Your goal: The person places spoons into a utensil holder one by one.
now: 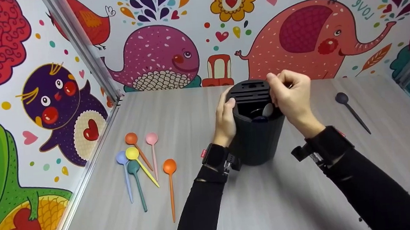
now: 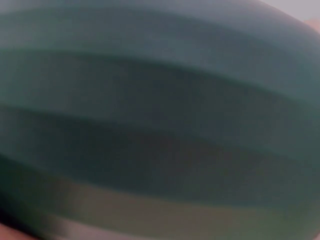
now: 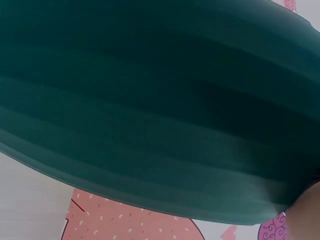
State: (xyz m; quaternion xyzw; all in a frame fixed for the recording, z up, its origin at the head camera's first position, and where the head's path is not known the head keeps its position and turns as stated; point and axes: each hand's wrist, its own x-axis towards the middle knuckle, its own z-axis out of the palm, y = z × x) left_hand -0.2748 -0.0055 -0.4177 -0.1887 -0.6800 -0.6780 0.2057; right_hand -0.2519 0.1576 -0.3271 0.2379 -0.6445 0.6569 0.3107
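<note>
The grey wood-grain table (image 1: 270, 205) carries everything, boxed in by walls papered with cartoon animals — a whale (image 1: 156, 56), an elephant (image 1: 305, 37). Near its far middle stands a dark ribbed utensil holder (image 1: 258, 140), upright, with a slotted insert across the far half of its top and an open compartment on the near half. Both wrist views are filled by its ribbed wall (image 2: 160, 120) (image 3: 150, 110), blurred, so close do the hands sit to it.

The left hand (image 1: 224, 122) wraps the holder's left side, fingers curled round the wall with the thumb at the rim; to my eye this is a steadying grip that stops the holder sliding or tipping. The right hand (image 1: 291, 97) hangs over the right rim, fingers bunched together and bent down. They seem to pinch the handle of the pale grey spoon (image 1: 267, 109), whose bowl shows in the open compartment, but the contact itself is hidden. A darker rounded shape lies beside that bowl inside; what it is I cannot tell.

Left of the holder, well apart from it, six spoons lie loosely fanned: brown-orange (image 1: 131, 138), pink (image 1: 151, 138), lilac-blue (image 1: 122, 157), yellow (image 1: 132, 153), teal (image 1: 133, 167) and bright orange (image 1: 169, 166) — some handles crossing. A lone dark spoon (image 1: 342, 98) lies far right.
</note>
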